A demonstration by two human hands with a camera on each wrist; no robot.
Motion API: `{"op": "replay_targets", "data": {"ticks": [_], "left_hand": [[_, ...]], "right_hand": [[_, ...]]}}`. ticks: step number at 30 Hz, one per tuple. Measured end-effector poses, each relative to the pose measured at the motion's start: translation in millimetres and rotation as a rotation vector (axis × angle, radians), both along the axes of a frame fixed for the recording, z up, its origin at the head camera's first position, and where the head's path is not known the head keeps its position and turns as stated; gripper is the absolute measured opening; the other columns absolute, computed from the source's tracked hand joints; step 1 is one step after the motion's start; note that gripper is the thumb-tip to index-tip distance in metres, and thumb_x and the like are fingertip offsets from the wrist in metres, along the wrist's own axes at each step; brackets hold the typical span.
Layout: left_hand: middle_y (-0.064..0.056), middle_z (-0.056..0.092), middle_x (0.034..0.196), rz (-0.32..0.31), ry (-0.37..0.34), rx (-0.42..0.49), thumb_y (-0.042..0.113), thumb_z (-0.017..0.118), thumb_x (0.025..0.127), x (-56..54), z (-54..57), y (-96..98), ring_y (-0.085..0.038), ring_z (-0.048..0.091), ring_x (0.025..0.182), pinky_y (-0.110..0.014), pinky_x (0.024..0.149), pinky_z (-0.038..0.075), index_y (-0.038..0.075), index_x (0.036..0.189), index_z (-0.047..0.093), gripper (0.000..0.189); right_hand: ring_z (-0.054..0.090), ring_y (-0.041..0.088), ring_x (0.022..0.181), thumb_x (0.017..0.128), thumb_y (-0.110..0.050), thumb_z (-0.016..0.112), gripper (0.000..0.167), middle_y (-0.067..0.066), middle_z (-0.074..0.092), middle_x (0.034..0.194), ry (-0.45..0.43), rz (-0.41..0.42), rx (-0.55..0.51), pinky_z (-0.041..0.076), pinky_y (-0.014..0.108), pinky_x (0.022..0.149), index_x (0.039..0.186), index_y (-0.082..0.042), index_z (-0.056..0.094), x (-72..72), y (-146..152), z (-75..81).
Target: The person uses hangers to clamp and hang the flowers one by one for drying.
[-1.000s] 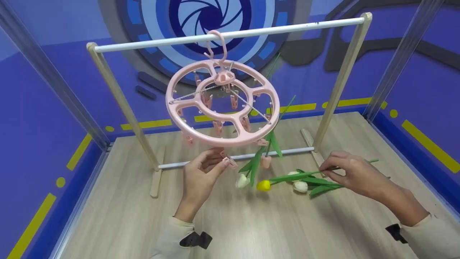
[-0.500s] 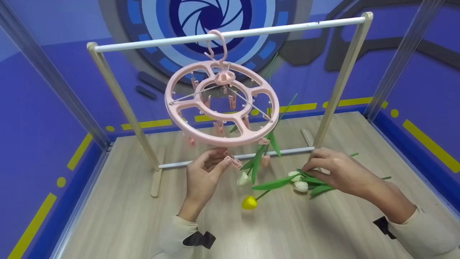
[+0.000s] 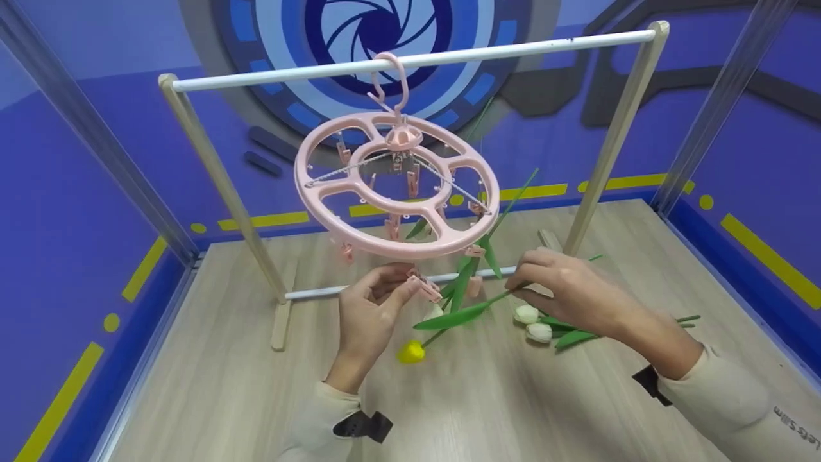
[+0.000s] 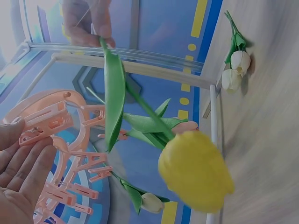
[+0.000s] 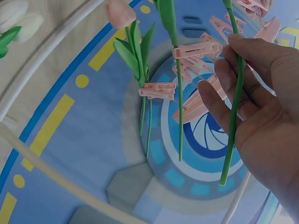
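Observation:
A round pink clip hanger (image 3: 397, 249) hangs by its hook, with several clothespins below its ring. My left hand (image 3: 369, 314) pinches one pink clothespin (image 4: 46, 122) between thumb and fingers, under the front rim. My right hand (image 3: 567, 285) pinches the green stem (image 5: 236, 98) of a yellow tulip (image 4: 196, 172). The flower points down and left, in front of the left hand's clothespin, its long leaf (image 3: 452, 317) close below that clip. Other clothespins hold a pink tulip (image 5: 119, 13) and a white tulip (image 4: 152, 204), both heads down.
The hook sits over the white rod (image 3: 513, 50) of a rack with wooden posts (image 3: 609, 147). Two white tulips (image 3: 539, 332) lie on the wood-grain table (image 3: 487, 410), right of centre. A blue patterned wall (image 3: 96, 192) stands behind and at the sides.
My right hand has carried the yellow tulip leftward, toward the left hand. The left hand, still gripping the clothespin, has shifted slightly right, and the hanger has turned a little.

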State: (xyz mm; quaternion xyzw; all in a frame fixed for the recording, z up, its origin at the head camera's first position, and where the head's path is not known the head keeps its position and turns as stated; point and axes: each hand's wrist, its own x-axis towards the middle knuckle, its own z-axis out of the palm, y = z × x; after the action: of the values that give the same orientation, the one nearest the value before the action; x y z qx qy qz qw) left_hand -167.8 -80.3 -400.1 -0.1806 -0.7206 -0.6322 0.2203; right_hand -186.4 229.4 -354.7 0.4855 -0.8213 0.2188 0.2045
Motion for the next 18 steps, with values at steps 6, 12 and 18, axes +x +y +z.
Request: {"op": "replay_targets", "data": {"ticks": [6,12,18], "left_hand": [[-0.002,0.078,0.105,-0.004,-0.001,-0.006,0.009,0.082,0.095,0.6,2.4,2.4,-0.019,0.075,0.092,-0.036,0.088,0.064,0.002,0.113,0.078,0.02],[0.0,0.078,0.102,-0.018,-0.002,-0.004,0.01,0.082,0.095,1.0,4.1,5.1,-0.019,0.075,0.091,-0.036,0.087,0.064,0.003,0.112,0.078,0.019],[0.001,0.079,0.102,-0.027,-0.011,0.006,0.009,0.082,0.095,0.9,5.4,7.8,-0.019,0.076,0.09,-0.04,0.085,0.065,0.002,0.11,0.078,0.017]], "right_hand": [[0.064,0.013,0.085,0.085,0.006,0.085,0.026,-0.002,0.067,0.096,-0.018,-0.007,0.017,0.06,0.03,0.067,0.102,-0.01,0.075,-2.5,-13,4.3],[0.064,0.016,0.085,0.086,0.003,0.086,0.022,0.0,0.069,0.098,-0.022,-0.001,0.018,0.06,0.031,0.067,0.102,-0.011,0.079,-4.7,-25,6.8],[0.071,0.02,0.097,0.087,0.0,0.087,0.022,0.004,0.074,0.11,0.0,0.037,-0.005,0.065,0.035,0.076,0.105,-0.01,0.08,-7.0,-37,9.7]]}}
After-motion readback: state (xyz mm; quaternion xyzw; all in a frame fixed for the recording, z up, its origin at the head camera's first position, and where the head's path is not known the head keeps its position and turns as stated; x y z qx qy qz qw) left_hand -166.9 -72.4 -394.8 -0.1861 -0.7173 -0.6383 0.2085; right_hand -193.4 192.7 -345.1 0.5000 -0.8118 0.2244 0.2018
